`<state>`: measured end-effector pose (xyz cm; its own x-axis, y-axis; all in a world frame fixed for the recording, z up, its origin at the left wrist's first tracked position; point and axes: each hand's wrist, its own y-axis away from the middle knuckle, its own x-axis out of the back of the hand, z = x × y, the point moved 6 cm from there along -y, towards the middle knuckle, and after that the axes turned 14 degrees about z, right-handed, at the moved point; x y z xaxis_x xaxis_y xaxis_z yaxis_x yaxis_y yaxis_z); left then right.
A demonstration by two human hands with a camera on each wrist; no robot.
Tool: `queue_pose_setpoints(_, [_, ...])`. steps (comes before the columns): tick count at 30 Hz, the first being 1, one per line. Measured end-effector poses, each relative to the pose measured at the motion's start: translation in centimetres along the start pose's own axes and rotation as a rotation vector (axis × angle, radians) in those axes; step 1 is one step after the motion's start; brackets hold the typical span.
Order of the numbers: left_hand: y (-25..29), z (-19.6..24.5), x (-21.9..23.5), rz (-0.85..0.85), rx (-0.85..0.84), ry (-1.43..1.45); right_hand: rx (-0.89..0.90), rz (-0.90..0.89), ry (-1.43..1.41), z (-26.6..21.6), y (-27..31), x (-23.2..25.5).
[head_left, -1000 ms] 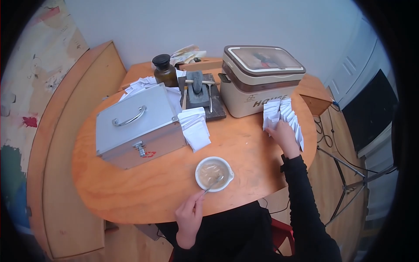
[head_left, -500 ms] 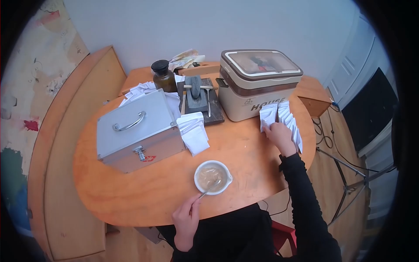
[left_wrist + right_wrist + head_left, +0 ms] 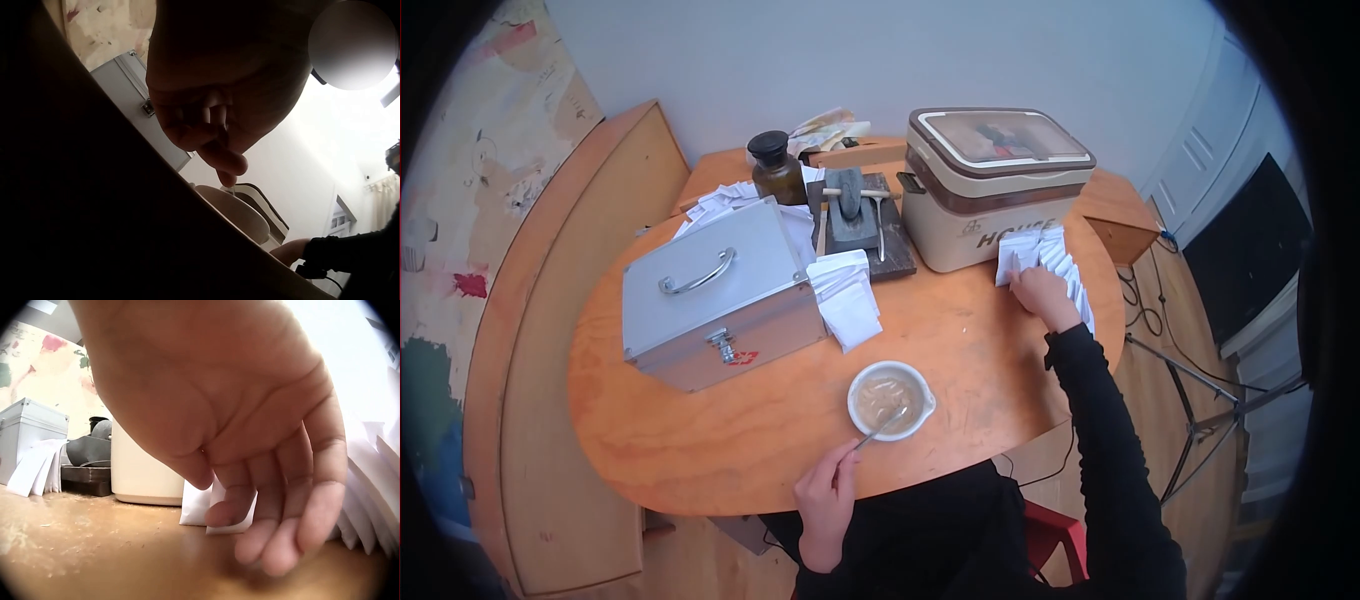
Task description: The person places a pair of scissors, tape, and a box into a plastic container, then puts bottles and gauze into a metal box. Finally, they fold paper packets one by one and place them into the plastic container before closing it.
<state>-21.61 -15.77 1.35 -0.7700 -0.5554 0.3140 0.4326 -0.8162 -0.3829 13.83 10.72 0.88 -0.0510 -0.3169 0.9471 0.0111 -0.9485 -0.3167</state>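
Observation:
My left hand (image 3: pixel 827 505) pinches the thin handle of a metal spoon (image 3: pixel 878 430) at the table's front edge. The spoon leans into a white spouted mortar (image 3: pixel 930 402) holding pale, cloudy liquid with strips in it. In the left wrist view the same hand (image 3: pixel 212 119) is dark, above the mortar (image 3: pixel 240 215). To the right, my right hand (image 3: pixel 1043 297) reaches to a row of white paper packets (image 3: pixel 1062 260). The right wrist view has its fingers (image 3: pixel 280 547) relaxed and slightly bent, the index finger overlapping a white packet (image 3: pixel 195 506).
A silver case (image 3: pixel 700 270) stands at left, with folded papers (image 3: pixel 845 300) beside it. Behind are a brown jar (image 3: pixel 778 178) and a dark board (image 3: pixel 895 265) bearing a grey stone piece (image 3: pixel 850 200). A cream storage box (image 3: pixel 960 230) stands behind the right packets. A tripod (image 3: pixel 1200 430) is on the floor.
My right hand has shifted slightly at the packets, and the gap between the left packets and the row has narrowed. The left hand keeps its pinch on the spoon, nearly still.

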Motion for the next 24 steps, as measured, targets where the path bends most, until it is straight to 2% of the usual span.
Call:
queue_pose_setpoints(2, [0.1,-0.1,0.1,0.006,0.012,0.006,0.01,-0.143,-0.057,-0.5,-0.2,1.3])
queue_pose_setpoints(5, [0.0,-0.3,0.4,0.02,0.027,0.008,0.075,-0.098,0.032,-1.3,0.2,1.6])
queue_pose_setpoints(6, [0.0,-0.3,0.3,0.023,0.024,0.005,0.157,-0.07,0.039,-2.2,0.4,1.8])
queue_pose_setpoints(8, [0.2,-0.3,0.1,0.024,0.027,0.0,0.312,-0.024,0.053,-6.2,1.6,4.9])
queue_pose_setpoints(10, [0.2,-0.3,-0.2,0.01,0.026,0.001,0.339,-0.048,-0.062,-11.5,2.7,8.4])
queue_pose_setpoints(12, [0.2,-0.2,-0.4,-0.005,0.017,0.013,0.414,0.015,-0.129,-15.9,3.5,8.6])
queue_pose_setpoints(14, [0.3,-0.1,-0.5,-0.009,0.013,0.016,0.505,-0.023,-0.152,-20.0,3.6,8.4])
queue_pose_setpoints(17, [0.4,0.2,-0.1,-0.001,0.016,0.009,0.563,0.022,-0.174,-24.1,3.5,7.4])
queue_pose_setpoints(20, [0.7,0.1,0.2,0.005,0.035,0.024,0.501,0.025,-0.161,-26.2,3.6,7.5])
queue_pose_setpoints(21, [0.8,0.1,0.3,0.004,0.038,0.029,0.458,-0.039,-0.183,-26.4,3.3,7.3])
queue_pose_setpoints(24, [1.0,0.0,0.3,0.011,0.027,0.043,0.388,-0.043,-0.225,-26.6,3.2,6.0])
